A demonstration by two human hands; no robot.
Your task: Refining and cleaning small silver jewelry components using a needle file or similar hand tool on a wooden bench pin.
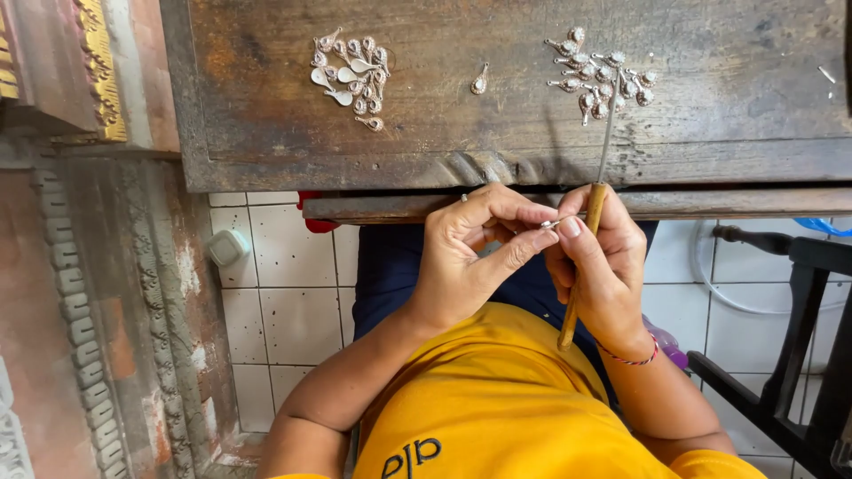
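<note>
Two bare hands are meeting at centre frame below a worn wooden bench (266, 133), the left hand (466, 257) pinching a tiny silver piece (550, 223) while the right hand (603, 266) is gripping a wooden-handled tool (581, 275), with clusters of silver ornaments (351, 75) lying above.

We saw the frame evenly lit by soft daylight, bright enough to read everywhere, with no hard glare. The wooden table (266, 133) across the top of the frame caught a mild sheen, and its front edge threw a dark band of shadow just below it. The white tiled floor (284, 302) at lower left looked clean and pale. Focus held sharp through the centre; the carved wall (89, 310) at the far left bent slightly and softened toward the edge.
</note>
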